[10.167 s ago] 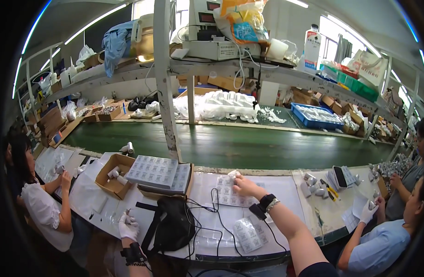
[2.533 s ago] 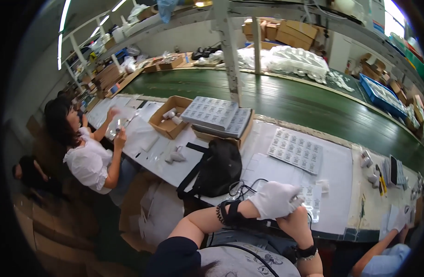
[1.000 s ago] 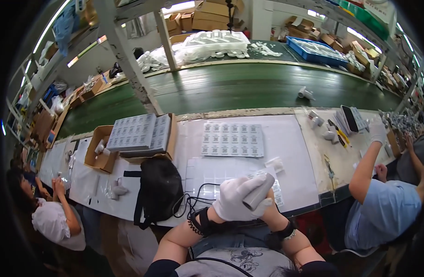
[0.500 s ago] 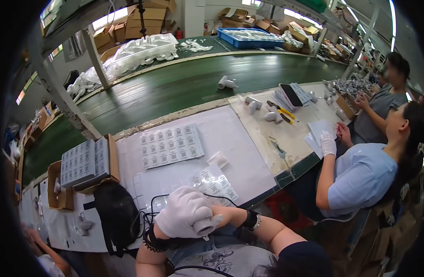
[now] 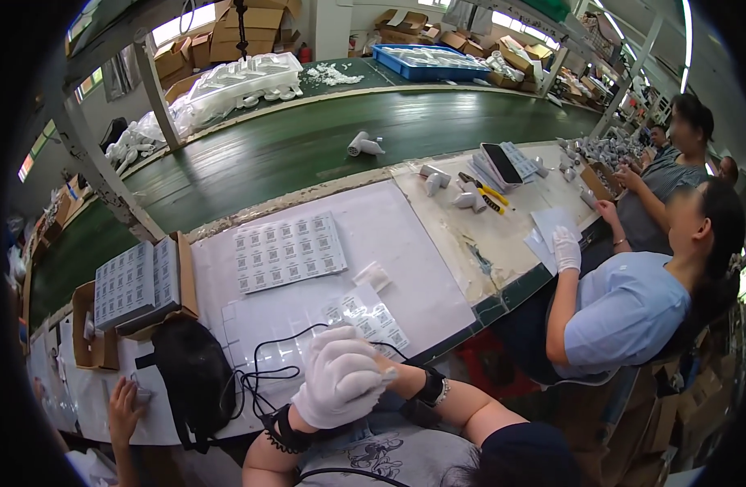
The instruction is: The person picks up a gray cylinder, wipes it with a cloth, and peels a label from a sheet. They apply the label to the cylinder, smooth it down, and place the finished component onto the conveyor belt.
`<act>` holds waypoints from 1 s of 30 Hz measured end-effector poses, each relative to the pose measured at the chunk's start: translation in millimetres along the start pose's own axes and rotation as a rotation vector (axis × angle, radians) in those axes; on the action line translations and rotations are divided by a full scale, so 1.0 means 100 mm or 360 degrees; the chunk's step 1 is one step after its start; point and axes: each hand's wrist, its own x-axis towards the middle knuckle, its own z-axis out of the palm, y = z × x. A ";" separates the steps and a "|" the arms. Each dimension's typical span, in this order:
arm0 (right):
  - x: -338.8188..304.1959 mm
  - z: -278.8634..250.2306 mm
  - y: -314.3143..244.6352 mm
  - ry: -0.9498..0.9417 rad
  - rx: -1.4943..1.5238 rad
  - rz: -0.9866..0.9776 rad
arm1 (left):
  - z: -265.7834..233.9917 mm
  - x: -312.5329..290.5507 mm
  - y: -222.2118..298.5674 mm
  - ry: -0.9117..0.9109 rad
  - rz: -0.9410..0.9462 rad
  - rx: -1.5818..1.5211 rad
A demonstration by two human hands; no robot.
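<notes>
My left hand [image 5: 339,380], in a white glove, is closed in front of my body, its fingers wrapped round a white plastic pipe fitting [image 5: 388,376]. Only a small end of that piece shows past the knuckles. My right forearm [image 5: 470,399], with a black watch, reaches in behind the glove; the right hand's fingers are hidden there. Just beyond the hands lies a clear sheet of square-code labels [image 5: 368,315], with a small translucent packet [image 5: 372,277] beside it. A thicker stack of label sheets [image 5: 288,252] rests farther back on the white table covering.
Left stand a cardboard box of label sheets [image 5: 186,276] and a black bag [image 5: 196,377] with loose cables. Behind runs a green conveyor [image 5: 259,174] carrying a branched fitting [image 5: 365,144]. Pliers [image 5: 491,195] lie right, near a co-worker [image 5: 633,300]. Another person's hand [image 5: 125,410] is at lower left.
My left hand has turned and risen slightly, so the fitting's round open end no longer shows. The fitting on the conveyor has shifted left. Another person's hand has come in at lower left.
</notes>
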 end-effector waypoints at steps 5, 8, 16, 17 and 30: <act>0.07 -0.16 -0.09 0.0605 0.0121 0.0266 | 0.10 -0.25 -0.01 0.0015 -0.0159 -0.0650; 0.18 -0.09 -0.33 0.0854 -0.0153 -0.0026 | 0.07 -0.40 -0.13 0.0384 -0.0336 -0.0698; 0.12 0.04 -0.35 0.0533 -0.0215 -0.0034 | -0.10 -0.33 -0.26 0.0785 -0.1374 -0.0717; 0.11 0.07 -0.37 0.0493 -0.0170 0.0038 | -0.09 -0.31 -0.25 0.0663 -0.1452 -0.0761; 0.09 0.09 -0.40 0.0381 -0.0403 0.0214 | -0.22 -0.16 -0.43 0.0022 -0.2008 -0.1362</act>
